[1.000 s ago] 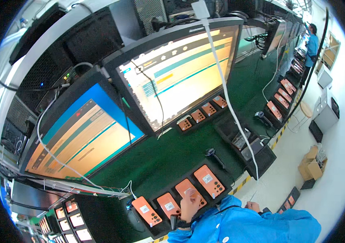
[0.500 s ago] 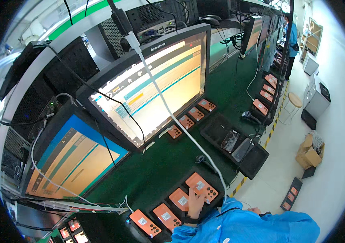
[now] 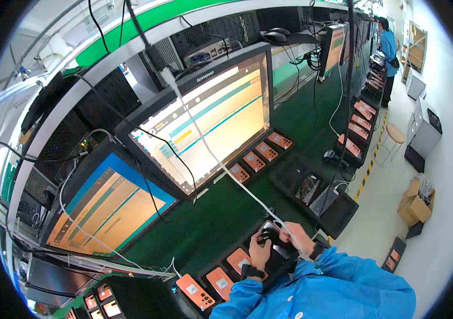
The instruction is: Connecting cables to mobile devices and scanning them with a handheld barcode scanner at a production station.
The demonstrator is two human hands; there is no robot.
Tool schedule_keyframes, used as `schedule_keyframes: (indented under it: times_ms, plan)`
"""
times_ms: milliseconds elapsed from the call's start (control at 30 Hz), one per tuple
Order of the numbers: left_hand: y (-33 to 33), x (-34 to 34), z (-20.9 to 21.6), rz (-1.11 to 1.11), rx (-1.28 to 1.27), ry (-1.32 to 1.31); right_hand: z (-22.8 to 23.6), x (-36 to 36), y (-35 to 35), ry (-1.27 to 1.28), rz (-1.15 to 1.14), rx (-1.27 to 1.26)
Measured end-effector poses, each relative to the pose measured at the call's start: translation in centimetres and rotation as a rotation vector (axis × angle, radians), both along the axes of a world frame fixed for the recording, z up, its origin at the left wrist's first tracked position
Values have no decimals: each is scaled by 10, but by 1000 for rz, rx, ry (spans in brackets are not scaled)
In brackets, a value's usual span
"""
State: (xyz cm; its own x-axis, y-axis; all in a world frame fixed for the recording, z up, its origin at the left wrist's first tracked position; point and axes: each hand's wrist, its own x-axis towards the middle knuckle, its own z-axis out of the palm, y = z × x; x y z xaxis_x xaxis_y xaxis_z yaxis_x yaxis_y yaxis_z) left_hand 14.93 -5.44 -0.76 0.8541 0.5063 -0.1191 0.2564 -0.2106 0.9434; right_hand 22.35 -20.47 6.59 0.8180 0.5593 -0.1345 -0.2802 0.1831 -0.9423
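My left hand [image 3: 260,252] is closed at the edge of a phone [image 3: 269,225], seen only in part above the tray's right end. Close beside it, my right hand [image 3: 296,238] is curled round a black object that looks like a handheld scanner [image 3: 273,234]; fingers hide much of it. A white cable runs down from above across the right hand. Left of my hands, orange phones with white labels lie in a black tray: one [image 3: 238,259] next to my left wrist, another [image 3: 219,282], and one at the left end [image 3: 195,292] by a white cable.
A large monitor [image 3: 205,122] and a smaller screen [image 3: 107,210] stand behind. Orange phones [image 3: 254,160] line the monitor's foot. Right of them sits a black tray [image 3: 338,215] with dark phones. A stool [image 3: 395,134] and cardboard box [image 3: 415,204] stand on the floor; a person in blue [image 3: 388,48] is far off.
My right hand has come up from the right to meet the left. The orange phone under my left hand no longer shows its orange back, and a black object is between the hands.
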Motion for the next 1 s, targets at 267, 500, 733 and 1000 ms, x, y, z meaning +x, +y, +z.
schedule_keyframes:
  times_ms: [267, 500, 733, 1000]
  plan:
    - [-8, -2, -6, -169, 156, 44, -85, -8, 50, -29, -75, 210]
    - [-29, -13, 6, -83, 467, -42, -99, 22, 10, -973, -468, -632]
    - [-30, -9, -8, 63, 556, 31, -64, 6, 6, 16, 86, -203]
    - [10, -25, -24, 207, -122, 2, -49, 31, 27, -198, 110, -36]
